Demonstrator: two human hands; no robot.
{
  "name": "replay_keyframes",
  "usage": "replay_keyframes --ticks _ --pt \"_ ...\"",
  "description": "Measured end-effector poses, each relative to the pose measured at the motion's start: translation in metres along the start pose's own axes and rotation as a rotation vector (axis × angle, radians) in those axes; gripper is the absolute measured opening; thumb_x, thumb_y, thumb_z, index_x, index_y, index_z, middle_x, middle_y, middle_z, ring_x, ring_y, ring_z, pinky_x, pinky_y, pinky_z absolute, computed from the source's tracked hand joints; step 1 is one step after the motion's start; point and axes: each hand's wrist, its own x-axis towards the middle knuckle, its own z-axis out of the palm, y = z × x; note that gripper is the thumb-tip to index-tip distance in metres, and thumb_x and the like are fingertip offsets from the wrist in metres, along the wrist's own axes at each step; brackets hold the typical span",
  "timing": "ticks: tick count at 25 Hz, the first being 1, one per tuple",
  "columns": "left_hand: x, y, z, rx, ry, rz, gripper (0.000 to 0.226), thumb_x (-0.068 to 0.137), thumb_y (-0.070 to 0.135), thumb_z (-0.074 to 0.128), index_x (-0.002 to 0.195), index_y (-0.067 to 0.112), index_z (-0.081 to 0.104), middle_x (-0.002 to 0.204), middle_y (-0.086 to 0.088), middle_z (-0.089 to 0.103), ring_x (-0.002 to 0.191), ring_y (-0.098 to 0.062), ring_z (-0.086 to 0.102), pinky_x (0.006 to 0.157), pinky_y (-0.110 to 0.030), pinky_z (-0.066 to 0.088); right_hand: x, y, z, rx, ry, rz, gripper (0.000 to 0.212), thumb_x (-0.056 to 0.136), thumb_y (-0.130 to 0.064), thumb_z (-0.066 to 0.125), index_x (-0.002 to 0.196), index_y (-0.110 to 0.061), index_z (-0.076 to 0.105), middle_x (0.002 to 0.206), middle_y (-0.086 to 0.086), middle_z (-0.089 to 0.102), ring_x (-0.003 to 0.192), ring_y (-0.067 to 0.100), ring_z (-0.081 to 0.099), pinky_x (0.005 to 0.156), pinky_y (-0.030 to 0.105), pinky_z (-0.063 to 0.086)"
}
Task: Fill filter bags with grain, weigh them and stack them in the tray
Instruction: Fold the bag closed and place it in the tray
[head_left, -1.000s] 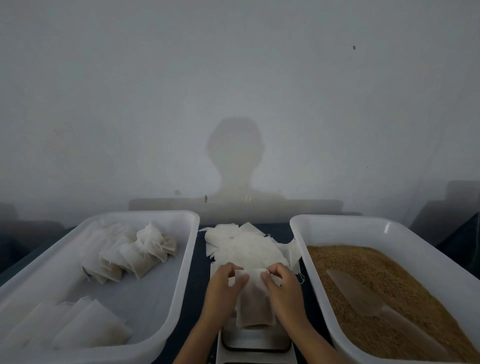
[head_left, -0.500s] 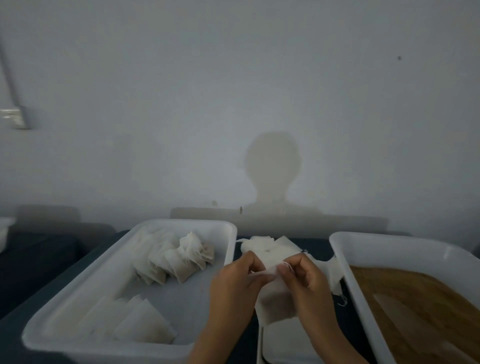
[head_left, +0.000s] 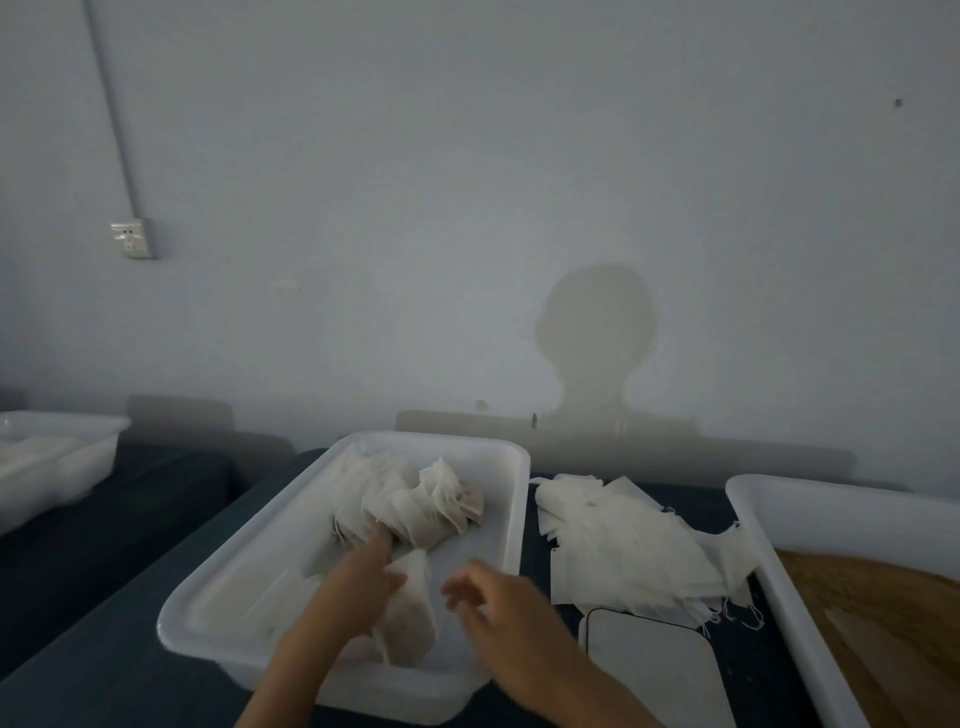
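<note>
My left hand (head_left: 358, 577) holds a filled white filter bag (head_left: 413, 613) upright inside the white stacking tray (head_left: 234, 551), near its front. Its forefinger reaches towards the heap of filled bags (head_left: 415, 501) at the back of the tray. Just right of the bag, my right hand (head_left: 493, 608) is blurred, with loosely curled fingers that hold nothing. The white scale (head_left: 649, 660) lies bare between the trays. Behind the scale lies a pile of empty filter bags (head_left: 623, 545).
At the right stands a white tray (head_left: 753, 501) of brown grain (head_left: 883, 597). Another white tray (head_left: 57, 436) sits at the far left on a separate dark surface. A grey wall with a socket (head_left: 132, 239) runs close behind the table.
The view has swung left. Both hands carried the bag from above the scale into the left tray. My right hand has let go of it.
</note>
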Motion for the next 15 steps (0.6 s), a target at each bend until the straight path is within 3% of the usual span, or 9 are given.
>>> replay_keyframes --ticks 3,5,7,9,12,15 --pt "0.002 -0.010 0.008 0.061 -0.153 -0.041 0.009 0.096 0.021 0.049 0.102 0.019 0.044 0.120 -0.011 0.054 0.104 -0.024 0.056 0.068 -0.029 0.053 0.023 -0.013 0.026 -0.390 -0.293 0.020 0.043 0.102 -0.039 0.031 0.123 -0.012 0.057 0.123 0.011 0.061 0.120 0.024 0.050 0.118 0.042 0.005" --pt "0.003 -0.014 0.006 0.154 -0.214 -0.033 0.028 0.095 0.020 0.049 0.121 0.012 0.041 0.121 -0.010 0.055 0.105 -0.023 0.058 0.068 -0.024 0.053 0.030 -0.022 0.034 -0.551 -0.447 0.077 0.065 0.099 -0.056 0.016 0.142 -0.014 0.041 0.146 0.014 0.042 0.137 0.028 0.032 0.117 0.051 -0.004" --pt "0.006 -0.020 0.005 0.259 -0.245 -0.020 0.045 0.094 0.020 0.049 0.134 0.009 0.030 0.131 -0.011 0.052 0.117 -0.022 0.055 0.081 -0.026 0.049 0.036 -0.028 0.034 -0.452 -0.546 0.144 0.071 0.095 -0.065 0.013 0.152 -0.022 0.017 0.158 0.011 0.019 0.145 0.029 0.014 0.117 0.055 -0.002" --pt "0.005 -0.022 0.003 0.357 -0.233 0.017 0.048 0.093 0.023 0.049 0.135 0.010 0.030 0.135 -0.009 0.048 0.123 -0.020 0.050 0.087 -0.026 0.042 0.037 -0.034 0.023 -0.309 -0.602 0.170 0.069 0.097 -0.060 0.021 0.153 -0.020 0.010 0.159 0.010 0.013 0.145 0.030 0.012 0.116 0.050 0.004" --pt "0.004 -0.020 0.004 0.401 -0.199 0.023 0.058 0.091 0.032 0.053 0.140 0.016 0.028 0.139 -0.006 0.046 0.124 -0.018 0.048 0.098 -0.026 0.041 0.040 -0.037 0.016 -0.240 -0.642 0.159 0.063 0.102 -0.047 0.027 0.150 -0.006 0.021 0.157 0.016 0.019 0.142 0.029 0.018 0.115 0.040 0.011" --pt "0.002 -0.002 0.000 0.460 -0.053 0.004 0.069 0.084 0.055 0.058 0.138 0.021 0.030 0.130 0.001 0.055 0.115 -0.016 0.056 0.088 -0.026 0.045 0.034 -0.021 0.007 -0.298 -0.480 -0.054 0.048 0.101 -0.042 0.036 0.139 -0.015 0.046 0.144 0.014 0.045 0.130 0.031 0.041 0.108 0.045 0.031"
